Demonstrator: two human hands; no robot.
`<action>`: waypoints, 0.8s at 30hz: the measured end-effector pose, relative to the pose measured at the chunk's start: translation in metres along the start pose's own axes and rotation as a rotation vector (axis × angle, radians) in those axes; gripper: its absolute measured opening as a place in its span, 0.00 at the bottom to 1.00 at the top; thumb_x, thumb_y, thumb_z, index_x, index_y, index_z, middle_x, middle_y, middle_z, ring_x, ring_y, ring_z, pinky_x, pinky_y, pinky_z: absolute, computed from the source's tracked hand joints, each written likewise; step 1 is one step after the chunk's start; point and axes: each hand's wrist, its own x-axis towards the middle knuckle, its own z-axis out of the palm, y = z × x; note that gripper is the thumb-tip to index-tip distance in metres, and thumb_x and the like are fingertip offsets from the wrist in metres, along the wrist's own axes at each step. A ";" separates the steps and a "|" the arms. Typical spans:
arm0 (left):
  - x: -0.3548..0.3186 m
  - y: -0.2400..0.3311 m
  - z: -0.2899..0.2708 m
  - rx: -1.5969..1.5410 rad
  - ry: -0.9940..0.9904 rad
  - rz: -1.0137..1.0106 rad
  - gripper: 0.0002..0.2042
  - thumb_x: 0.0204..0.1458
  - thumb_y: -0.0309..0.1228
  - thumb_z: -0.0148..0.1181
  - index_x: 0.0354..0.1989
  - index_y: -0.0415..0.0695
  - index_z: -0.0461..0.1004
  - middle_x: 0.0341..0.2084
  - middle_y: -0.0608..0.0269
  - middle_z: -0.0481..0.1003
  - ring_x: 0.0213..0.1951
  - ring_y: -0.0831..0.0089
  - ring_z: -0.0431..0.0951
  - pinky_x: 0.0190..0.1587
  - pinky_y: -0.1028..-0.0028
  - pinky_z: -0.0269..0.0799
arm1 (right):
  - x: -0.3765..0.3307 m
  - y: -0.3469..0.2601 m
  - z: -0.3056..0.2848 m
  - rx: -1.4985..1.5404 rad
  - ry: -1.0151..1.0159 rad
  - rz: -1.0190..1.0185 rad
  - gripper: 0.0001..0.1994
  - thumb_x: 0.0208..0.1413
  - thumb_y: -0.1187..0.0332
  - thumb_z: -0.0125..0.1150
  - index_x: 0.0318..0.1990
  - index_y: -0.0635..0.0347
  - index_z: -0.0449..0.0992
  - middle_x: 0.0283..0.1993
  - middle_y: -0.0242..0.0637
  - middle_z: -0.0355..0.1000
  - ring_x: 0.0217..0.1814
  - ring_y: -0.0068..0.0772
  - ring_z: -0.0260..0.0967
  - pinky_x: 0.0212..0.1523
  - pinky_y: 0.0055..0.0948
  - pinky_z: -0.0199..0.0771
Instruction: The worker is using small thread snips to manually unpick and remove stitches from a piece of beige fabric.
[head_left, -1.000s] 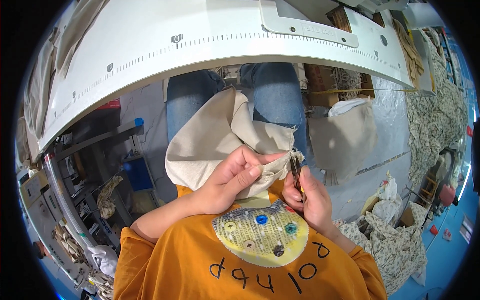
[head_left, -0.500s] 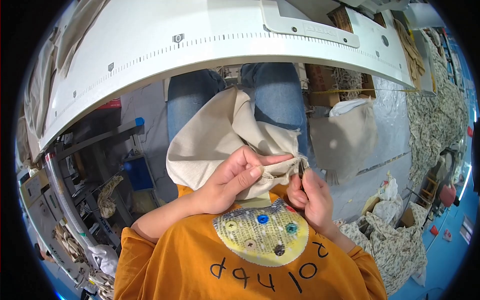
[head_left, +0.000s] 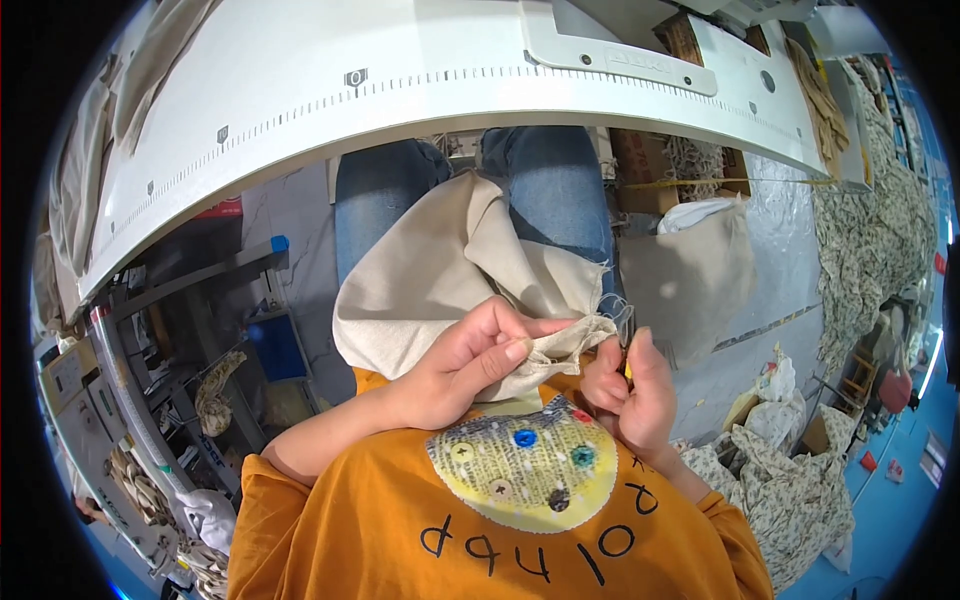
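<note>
Beige cloth (head_left: pixel 410 270) lies in folds across my lap, frayed along its right edge. My left hand (head_left: pixel 465 355) pinches a gathered, rough-edged part of it between thumb and fingers. Just right of that edge, my right hand (head_left: pixel 632 392) is closed around small thread snips (head_left: pixel 629 369). Only a yellow bit of the snips shows between thumb and fingers; the rest is hidden in the hand. Loose pale threads (head_left: pixel 618 305) curl from the cloth's corner above my right hand.
A white sewing-machine table (head_left: pixel 430 95) with a ruler scale spans the far side over my knees. At right are a hanging beige piece (head_left: pixel 690 285), a cardboard box (head_left: pixel 650 170) and patterned fabric heaps (head_left: pixel 790 480). A metal frame (head_left: pixel 190 275) stands at left.
My right hand has moved slightly right and down, drawing the snips away from the cloth's edge. Loose threads now stick out there. My left hand keeps its pinch nearly in place.
</note>
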 end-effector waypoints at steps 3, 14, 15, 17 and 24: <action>0.000 0.001 0.001 0.014 0.016 0.019 0.06 0.61 0.30 0.39 0.37 0.39 0.57 0.55 0.40 0.60 0.53 0.75 0.63 0.51 0.79 0.58 | 0.002 0.003 -0.001 -0.076 0.036 -0.236 0.13 0.60 0.61 0.47 0.35 0.64 0.66 0.20 0.22 0.55 0.19 0.11 0.44 0.19 0.14 0.43; 0.002 0.000 0.004 -0.333 0.090 -0.013 0.05 0.61 0.30 0.39 0.36 0.42 0.58 0.57 0.40 0.58 0.50 0.75 0.65 0.50 0.77 0.60 | 0.018 -0.003 0.009 -0.486 0.273 -0.399 0.05 0.52 0.74 0.59 0.28 0.64 0.71 0.21 0.20 0.60 0.24 0.10 0.51 0.25 0.12 0.52; 0.001 -0.002 0.003 -0.333 0.088 -0.014 0.05 0.61 0.30 0.39 0.36 0.42 0.58 0.57 0.40 0.58 0.50 0.75 0.65 0.50 0.77 0.60 | 0.019 -0.005 0.011 -0.412 0.269 -0.359 0.05 0.52 0.74 0.59 0.27 0.64 0.70 0.20 0.20 0.59 0.23 0.10 0.50 0.25 0.12 0.52; -0.003 -0.008 -0.001 -0.444 0.131 -0.066 0.04 0.60 0.30 0.40 0.36 0.44 0.58 0.55 0.45 0.61 0.43 0.78 0.66 0.47 0.80 0.60 | 0.021 -0.004 0.010 -0.406 0.263 -0.346 0.06 0.52 0.74 0.59 0.27 0.64 0.70 0.20 0.20 0.59 0.23 0.10 0.50 0.25 0.12 0.51; 0.005 0.006 0.008 -0.078 0.255 -0.025 0.09 0.55 0.30 0.51 0.41 0.42 0.63 0.41 0.63 0.71 0.33 0.87 0.64 0.35 0.85 0.60 | 0.019 -0.008 0.019 -0.709 0.146 -0.337 0.07 0.52 0.73 0.59 0.25 0.63 0.69 0.20 0.20 0.59 0.23 0.09 0.49 0.23 0.13 0.51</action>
